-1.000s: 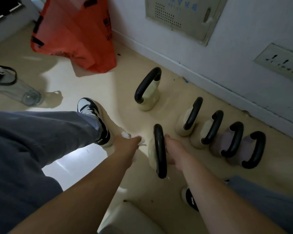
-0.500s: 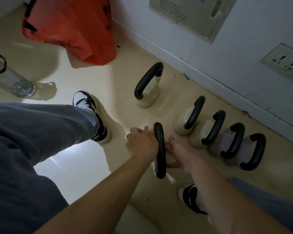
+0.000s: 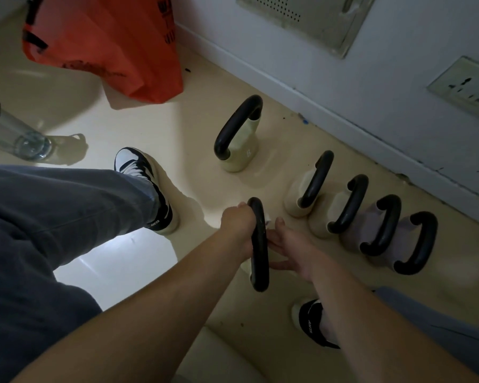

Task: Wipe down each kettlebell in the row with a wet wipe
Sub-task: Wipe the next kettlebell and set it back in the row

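Both hands meet at the nearest kettlebell [image 3: 259, 244], which stands on the beige floor [image 3: 194, 128] between the person's feet. Left hand [image 3: 238, 225] has its fingers curled around the top of the black handle. Right hand [image 3: 291, 250] lies against the body on the other side, fingers spread flat; a scrap of white wet wipe [image 3: 267, 221] shows just above it. From left to right: a clear water bottle [image 3: 14, 131] lying on the floor, an orange plastic bag [image 3: 105, 42] against the wall, 1 cream kettlebell [image 3: 239, 139] standing alone, then a row of 4 kettlebells [image 3: 354, 208] running along the skirting board [image 3: 343, 117]. Wall sockets [image 3: 468, 87] sit at far right.
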The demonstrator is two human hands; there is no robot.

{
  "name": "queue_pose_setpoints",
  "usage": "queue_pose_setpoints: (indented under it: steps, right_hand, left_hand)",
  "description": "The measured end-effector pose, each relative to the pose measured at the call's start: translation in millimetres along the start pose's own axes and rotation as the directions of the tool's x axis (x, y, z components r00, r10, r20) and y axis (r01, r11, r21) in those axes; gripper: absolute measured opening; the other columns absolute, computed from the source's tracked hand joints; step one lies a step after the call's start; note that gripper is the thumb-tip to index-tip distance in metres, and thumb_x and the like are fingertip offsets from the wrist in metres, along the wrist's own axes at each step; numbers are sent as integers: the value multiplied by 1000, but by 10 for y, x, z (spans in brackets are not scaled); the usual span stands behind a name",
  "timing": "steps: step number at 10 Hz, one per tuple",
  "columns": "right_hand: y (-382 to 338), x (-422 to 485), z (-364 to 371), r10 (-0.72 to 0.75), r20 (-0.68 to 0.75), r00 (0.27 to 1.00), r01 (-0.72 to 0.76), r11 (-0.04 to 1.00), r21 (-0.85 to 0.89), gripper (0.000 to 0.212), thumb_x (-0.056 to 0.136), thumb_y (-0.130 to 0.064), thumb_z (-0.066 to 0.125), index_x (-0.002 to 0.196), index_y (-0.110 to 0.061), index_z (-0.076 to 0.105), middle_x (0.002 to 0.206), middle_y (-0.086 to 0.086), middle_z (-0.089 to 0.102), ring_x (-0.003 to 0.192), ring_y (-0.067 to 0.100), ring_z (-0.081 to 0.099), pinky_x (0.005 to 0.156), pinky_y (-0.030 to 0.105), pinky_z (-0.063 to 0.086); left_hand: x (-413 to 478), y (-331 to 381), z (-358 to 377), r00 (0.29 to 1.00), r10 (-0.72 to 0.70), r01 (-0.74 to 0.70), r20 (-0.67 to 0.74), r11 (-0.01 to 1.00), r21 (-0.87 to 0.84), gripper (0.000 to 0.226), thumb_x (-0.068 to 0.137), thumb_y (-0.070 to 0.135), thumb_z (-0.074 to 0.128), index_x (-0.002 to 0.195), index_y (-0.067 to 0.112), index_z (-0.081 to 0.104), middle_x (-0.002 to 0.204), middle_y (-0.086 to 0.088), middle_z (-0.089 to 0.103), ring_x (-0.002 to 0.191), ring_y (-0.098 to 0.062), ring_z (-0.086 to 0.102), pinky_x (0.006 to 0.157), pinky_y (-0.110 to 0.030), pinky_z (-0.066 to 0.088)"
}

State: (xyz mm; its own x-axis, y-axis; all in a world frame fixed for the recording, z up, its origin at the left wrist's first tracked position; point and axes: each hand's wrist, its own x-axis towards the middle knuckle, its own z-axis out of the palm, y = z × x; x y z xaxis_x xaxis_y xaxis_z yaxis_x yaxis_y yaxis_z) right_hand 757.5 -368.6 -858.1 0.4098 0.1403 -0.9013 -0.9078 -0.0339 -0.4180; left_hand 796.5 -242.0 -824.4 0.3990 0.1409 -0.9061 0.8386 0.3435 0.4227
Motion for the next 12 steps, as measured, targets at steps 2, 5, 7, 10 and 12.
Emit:
queue_pose_setpoints:
  steps: [2, 5, 7, 10, 12]
  right_hand:
    - [-32, 86, 11, -9, -155, 988, 7, 1000, -14, 54, 105, -51, 42, 138, -11, 60, 125, 11, 70, 110, 31, 71, 97, 53, 58]
    - [-66, -128, 25, 49, 78, 996, -51, 998, 24, 69, 107, -61, 14, 145, -20, 54, 147, -8, 53, 141, 15, 43, 121, 50, 32]
    - [-18, 158, -32, 34, -115, 993, -29, 999, 45, 71, 104, -65, 27, 135, -13, 63, 136, 14, 67, 105, 29, 68, 93, 48, 54]
    - [-29, -64, 145, 88, -20, 996, -86, 989, 119, 59, 100, -68, 35, 130, -25, 62, 126, 0, 71, 108, 15, 64, 106, 46, 50]
    - [-89, -94, 184, 110, -80, 991, -98, 986, 134, 90, 89, -86, 33, 124, -13, 70, 116, 16, 73, 107, 33, 68, 105, 44, 50]
  left_hand:
    - [-118, -379, -109, 991, -133, 132, 13, 991, 21, 45, 105, 35, 41, 96, -1, 67, 92, -19, 64, 81, -32, 62, 73, -35, 51]
    - [-65, 309, -43, 992, -126, 128, 26, 986, -111, 41, 99, 20, 34, 119, -10, 53, 124, -20, 64, 84, -34, 66, 59, -39, 55]
    - [-506, -628, -224, 999, 4, -6, 33, 997, 71, 54, 106, 52, 29, 98, 19, 71, 105, -11, 72, 93, -23, 66, 86, -34, 52]
    - [-373, -11, -174, 993, 58, -42, 100, 987, -155, 44, 102, 30, 41, 88, 3, 73, 94, -21, 75, 81, -27, 71, 84, -37, 52]
    - [-635, -879, -321, 957, 251, -287, 143, 888, 359, 44, 109, 45, 20, 119, 29, 59, 103, -6, 70, 92, -22, 67, 76, -43, 59]
